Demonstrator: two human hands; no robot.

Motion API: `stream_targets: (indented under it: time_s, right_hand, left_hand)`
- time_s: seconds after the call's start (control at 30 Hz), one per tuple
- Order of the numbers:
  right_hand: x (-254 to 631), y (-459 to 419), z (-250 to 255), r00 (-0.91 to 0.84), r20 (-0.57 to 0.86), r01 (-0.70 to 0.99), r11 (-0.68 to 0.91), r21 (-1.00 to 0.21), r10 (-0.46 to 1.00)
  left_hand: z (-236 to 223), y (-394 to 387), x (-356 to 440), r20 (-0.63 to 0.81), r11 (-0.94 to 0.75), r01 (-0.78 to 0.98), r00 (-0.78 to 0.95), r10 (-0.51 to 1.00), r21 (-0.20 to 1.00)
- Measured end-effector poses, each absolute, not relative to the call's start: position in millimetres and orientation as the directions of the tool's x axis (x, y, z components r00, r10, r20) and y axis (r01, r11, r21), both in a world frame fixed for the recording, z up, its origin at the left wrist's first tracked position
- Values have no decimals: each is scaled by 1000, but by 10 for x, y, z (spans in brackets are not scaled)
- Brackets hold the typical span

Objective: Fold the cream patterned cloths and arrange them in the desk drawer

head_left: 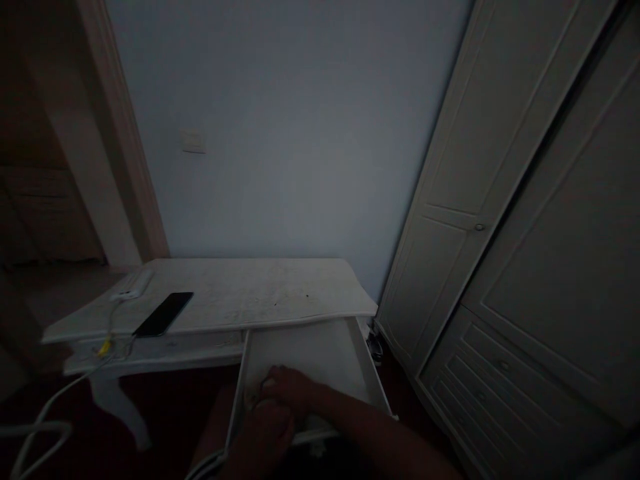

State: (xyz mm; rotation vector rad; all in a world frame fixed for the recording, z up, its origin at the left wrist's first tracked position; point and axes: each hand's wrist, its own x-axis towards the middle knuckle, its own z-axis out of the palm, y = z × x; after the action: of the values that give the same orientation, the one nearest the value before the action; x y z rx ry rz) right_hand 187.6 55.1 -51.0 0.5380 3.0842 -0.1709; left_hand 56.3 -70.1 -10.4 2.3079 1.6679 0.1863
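Note:
Both hands are close together inside the pulled-out white drawer (310,350), near its left front corner. My right hand (289,390) reaches across from the right, its fingers bent and closed. Just in front of it and lower, my left hand (267,423) is closed too, nearly touching the right. Beside the fingers, against the drawer's left wall, is a small pale item (251,396) with a dark spot; its kind is too dim to tell. What either hand grips is hidden by the fingers and shadow.
The white table (265,287) stands against a blue-grey wall. On its left lie a black phone (165,313) and a white power strip (133,285) with a cable (47,407) hanging off. A tall wardrobe (450,193) rises close on the right.

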Motion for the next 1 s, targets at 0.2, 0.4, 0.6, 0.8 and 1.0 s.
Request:
stream_targets:
  time_s: [0.2,0.4,0.6,0.8,1.0]
  right_hand:
    - [1925,559,-519,-939,9,342,934,-103,345]
    - [1847,548,-376,-943,-29,331,941,-72,330]
    - [1776,517,-418,-912,30,406,910,-81,409]
    - [1689,522,-421,-902,18,429,900,-73,431]
    - [1791,515,-477,-911,26,410,910,-64,412]
  left_hand:
    - [-102,-709,565,-59,-276,912,307,950,302]
    - [-165,-701,544,-15,-307,910,324,946,278]
    - [-186,-695,527,39,-324,899,327,944,295]
    - [-196,-700,522,57,-307,899,305,951,311]
    - [-292,-683,487,96,-346,880,333,938,326]
